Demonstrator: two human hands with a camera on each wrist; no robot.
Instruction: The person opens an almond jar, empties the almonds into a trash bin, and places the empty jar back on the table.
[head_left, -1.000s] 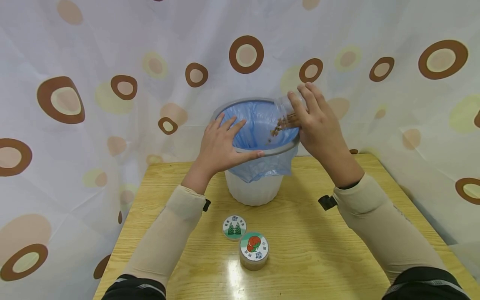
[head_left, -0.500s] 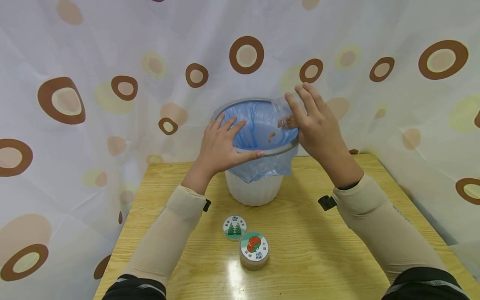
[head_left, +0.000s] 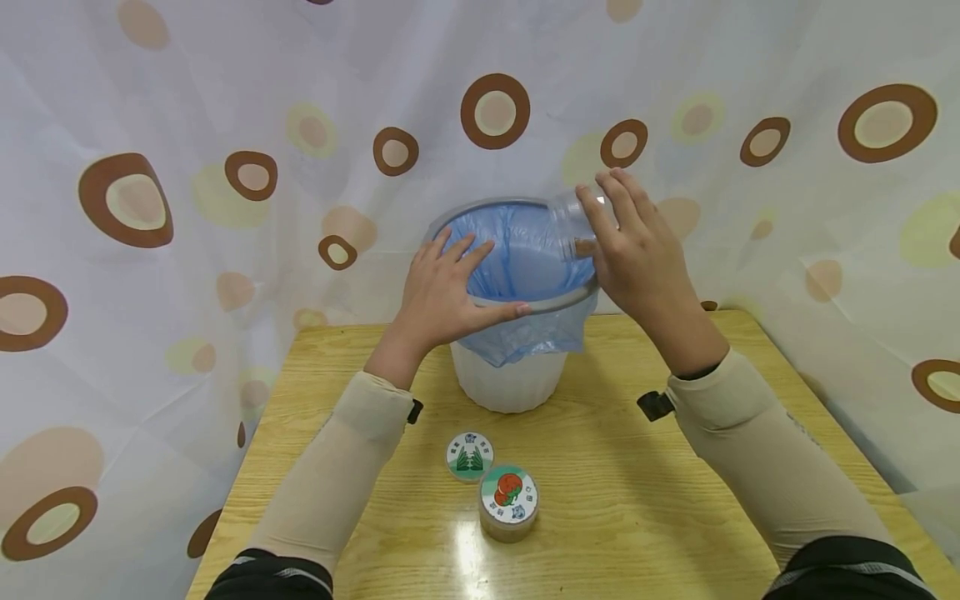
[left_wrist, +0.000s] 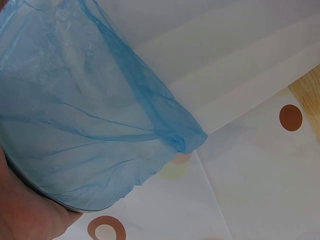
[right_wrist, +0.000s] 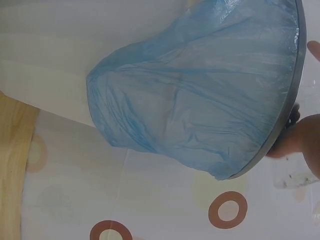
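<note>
In the head view a white bin [head_left: 508,379] stands on the table, lined with a blue bag [head_left: 517,333] folded over its grey rim [head_left: 555,302]. My left hand [head_left: 444,287] rests on the rim's left side, fingers spread and straight, thumb along the front rim. On the right, my right hand [head_left: 637,246] grips a clear jar [head_left: 566,218], tipped with its mouth over the bin; a little brown stuff shows in it near the fingers. In the right wrist view, part of that hand [right_wrist: 300,142] and the jar [right_wrist: 295,177] appear beyond the rim.
Nearer the body, a round lid [head_left: 469,456] with a green picture lies on the wooden table [head_left: 637,500]. Beside it stands a short tub [head_left: 508,508] whose lid bears a red tomato picture. A patterned curtain [head_left: 750,200] hangs close behind the bin.
Brown bits have fallen from the jar into the bin, and the jar now holds much less. Both hands have stayed nearly in place.
</note>
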